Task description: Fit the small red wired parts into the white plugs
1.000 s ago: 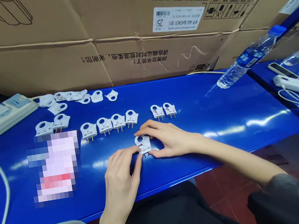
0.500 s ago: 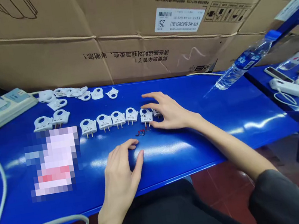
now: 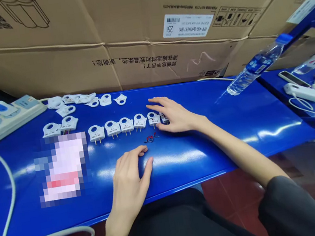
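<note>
Several white plug housings with two metal pins stand in a row on the blue table (image 3: 209, 141). At the row's right end my right hand (image 3: 174, 114) hovers with fingers apart, beside a white plug housing (image 3: 153, 118). Its fingers partly cover another plug housing (image 3: 163, 117). Below the row lie small red and black wire pieces (image 3: 150, 138). My left hand (image 3: 130, 174) rests near the front of the table, thumb and fingers apart with nothing between them, closest to the wire pieces. Farther left in the row is a plug housing (image 3: 96, 133).
At the back left lie several white ring-shaped covers (image 3: 104, 99) and a power strip (image 3: 10, 117). A blurred pink paper (image 3: 65, 160) is on the left. A water bottle (image 3: 256, 64) leans at right. Behind stands a large cardboard box (image 3: 130, 18); a white cable (image 3: 8, 177) loops at left.
My right hand has shifted slightly up and away from the plug housing that stood between its thumb and fingers. The left hand is nearly still; the camera view has moved a little.
</note>
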Tool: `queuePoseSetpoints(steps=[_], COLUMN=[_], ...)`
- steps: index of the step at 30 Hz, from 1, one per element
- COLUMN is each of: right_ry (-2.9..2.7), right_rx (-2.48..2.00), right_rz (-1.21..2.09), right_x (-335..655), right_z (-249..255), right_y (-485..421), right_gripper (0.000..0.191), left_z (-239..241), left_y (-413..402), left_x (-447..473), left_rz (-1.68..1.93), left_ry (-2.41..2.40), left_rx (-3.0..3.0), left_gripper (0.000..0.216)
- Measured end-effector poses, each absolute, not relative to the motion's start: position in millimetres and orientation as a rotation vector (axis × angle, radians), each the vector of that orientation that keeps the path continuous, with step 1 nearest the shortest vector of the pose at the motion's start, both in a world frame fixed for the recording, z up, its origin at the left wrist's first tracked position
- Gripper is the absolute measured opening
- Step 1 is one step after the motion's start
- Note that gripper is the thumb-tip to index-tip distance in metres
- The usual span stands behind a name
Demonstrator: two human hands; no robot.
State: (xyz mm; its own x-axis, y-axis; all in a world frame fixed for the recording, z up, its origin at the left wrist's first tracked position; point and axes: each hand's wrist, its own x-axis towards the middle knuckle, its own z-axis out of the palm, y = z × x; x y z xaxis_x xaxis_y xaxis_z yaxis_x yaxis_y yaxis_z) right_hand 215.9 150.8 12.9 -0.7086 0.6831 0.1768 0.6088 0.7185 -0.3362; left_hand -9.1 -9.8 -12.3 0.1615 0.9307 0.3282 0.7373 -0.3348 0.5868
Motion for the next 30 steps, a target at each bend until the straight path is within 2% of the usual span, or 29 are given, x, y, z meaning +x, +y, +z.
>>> queuePoseSetpoints(steps=[10,14,25,30], right_ry=[-2.669,-2.664,-2.546,-2.611], right_rx=[-0.911,-0.932,-0.757,-0.676], right_rz=[0.32,0.3,0.376,0.494], right_x=[176,172,189,193], right_z=[6,3,28,19], right_y=[149,149,108,87], right_gripper=[0.088,0.088,0.098,0.101], left_z=[-10,-10,-12,-8], left_y=[-11,-12,-13,-11], left_x=[-9,-10,-8,-9], left_rz=[0.938,0.946,1.144,1.094], left_ry=[1.634,1.647,1.719,1.664], left_rx=[2.089,2.053,1.837,2.045], left_gripper=[0.031,0.031,0.045,0.033])
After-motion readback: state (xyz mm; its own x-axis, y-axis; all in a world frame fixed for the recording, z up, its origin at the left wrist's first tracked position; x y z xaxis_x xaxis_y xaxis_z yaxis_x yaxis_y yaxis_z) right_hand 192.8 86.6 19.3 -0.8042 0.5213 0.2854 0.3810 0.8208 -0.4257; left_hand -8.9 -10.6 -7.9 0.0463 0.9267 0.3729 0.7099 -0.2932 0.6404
